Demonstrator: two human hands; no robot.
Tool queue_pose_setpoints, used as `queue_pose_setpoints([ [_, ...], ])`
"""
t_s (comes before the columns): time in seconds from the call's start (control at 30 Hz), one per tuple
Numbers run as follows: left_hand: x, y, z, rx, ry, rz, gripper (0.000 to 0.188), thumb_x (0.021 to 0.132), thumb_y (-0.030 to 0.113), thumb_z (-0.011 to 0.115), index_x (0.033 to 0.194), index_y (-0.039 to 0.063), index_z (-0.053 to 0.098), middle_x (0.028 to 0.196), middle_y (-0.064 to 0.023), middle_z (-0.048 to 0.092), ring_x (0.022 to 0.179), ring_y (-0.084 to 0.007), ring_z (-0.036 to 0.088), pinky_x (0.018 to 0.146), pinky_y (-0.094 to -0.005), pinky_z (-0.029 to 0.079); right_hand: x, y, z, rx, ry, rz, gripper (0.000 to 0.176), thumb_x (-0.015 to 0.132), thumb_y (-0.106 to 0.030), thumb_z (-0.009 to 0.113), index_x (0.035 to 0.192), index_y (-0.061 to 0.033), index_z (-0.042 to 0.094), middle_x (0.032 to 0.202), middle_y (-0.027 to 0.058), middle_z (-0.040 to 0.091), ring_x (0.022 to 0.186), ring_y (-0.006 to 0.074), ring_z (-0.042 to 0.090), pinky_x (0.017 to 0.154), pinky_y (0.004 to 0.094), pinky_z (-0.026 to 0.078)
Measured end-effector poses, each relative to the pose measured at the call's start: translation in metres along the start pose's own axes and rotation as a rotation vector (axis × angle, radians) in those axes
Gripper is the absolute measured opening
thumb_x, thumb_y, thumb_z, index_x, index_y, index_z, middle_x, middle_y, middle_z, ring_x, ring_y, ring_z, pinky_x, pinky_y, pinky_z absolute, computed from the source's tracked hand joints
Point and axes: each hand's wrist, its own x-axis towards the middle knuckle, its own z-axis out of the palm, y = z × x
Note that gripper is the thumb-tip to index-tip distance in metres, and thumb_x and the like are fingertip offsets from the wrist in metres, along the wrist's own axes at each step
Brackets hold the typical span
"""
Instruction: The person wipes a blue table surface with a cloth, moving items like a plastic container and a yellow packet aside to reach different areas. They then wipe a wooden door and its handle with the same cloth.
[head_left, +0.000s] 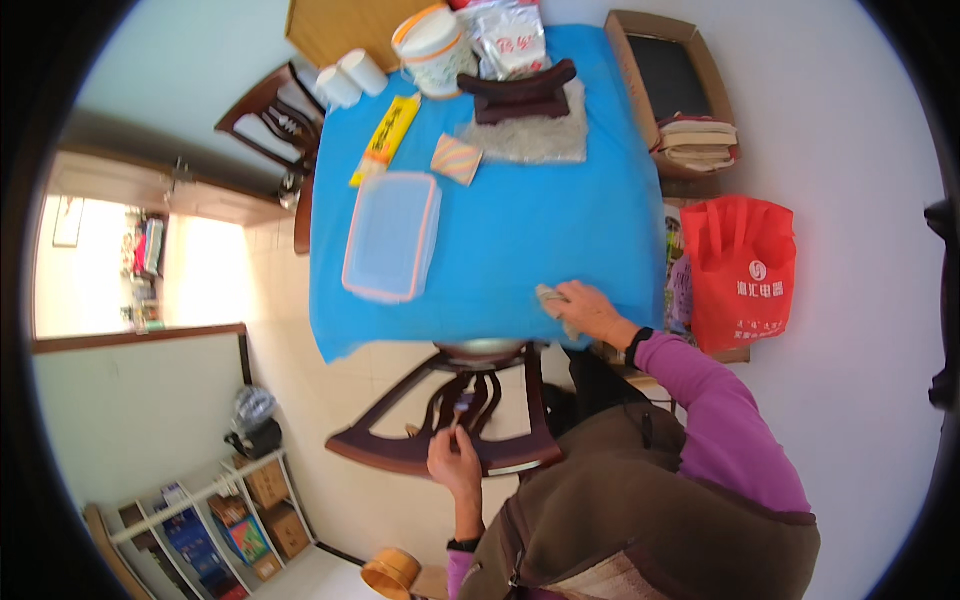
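Note:
My right hand (589, 307) is closed on a crumpled pale cloth (553, 300), pressed on the blue tablecloth (525, 247) near its front right corner. Over the back of the dark wooden chair (510, 454), my left hand (455, 457) pinches a small thin item whose kind I cannot tell. A clear plastic container with a pink rim (392, 236) lies at the table's left. Behind it are a yellow packet (388, 139) and a striped square piece (456, 160). A dark wooden stand (521, 97) rests on a clear plastic bag (532, 142).
Two white cups (364, 71), a lidded bucket (435, 52) and a silver packet (514, 41) stand at the far edge. A red bag (742, 274) and an open cardboard box (630, 75) are to the right. Another chair (262, 120) stands at the left.

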Motion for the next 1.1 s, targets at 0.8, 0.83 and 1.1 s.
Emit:
queue_pose_setpoints([
  [0.8,0.009,0.031,-0.004,0.221,-0.108,-0.139,0.015,0.091,0.019,0.072,0.091,0.004,0.074,0.083,-0.0183,0.071,0.075,-0.0384,0.067,0.07,-0.0451,0.054,0.154,0.256,-0.079,-0.215,0.474,0.337,0.029,0.088,0.0,0.059,0.116,-0.007,0.066,0.117,0.016,0.054,0.105,0.0373,0.057,0.083,0.0461,0.054],
  [0.83,0.01,0.034,-0.005,0.219,-0.112,-0.137,0.015,0.091,0.019,0.072,0.09,0.004,0.074,0.083,-0.0182,0.07,0.075,-0.0384,0.067,0.07,-0.0449,0.053,0.16,0.263,-0.08,-0.227,0.374,0.363,0.029,0.088,-0.002,0.061,0.116,-0.007,0.066,0.117,0.0155,0.055,0.105,0.0371,0.058,0.083,0.046,0.054],
  [1.1,0.014,0.033,-0.008,0.222,-0.19,-0.17,0.015,0.091,0.018,0.072,0.09,0.004,0.072,0.085,-0.0179,0.07,0.077,-0.0374,0.066,0.07,-0.0443,0.053,0.255,0.348,-0.102,-0.355,0.612,0.463,0.033,0.088,-0.006,0.064,0.12,-0.0067,0.067,0.118,0.0131,0.061,0.108,0.0351,0.06,0.088,0.0451,0.054],
])
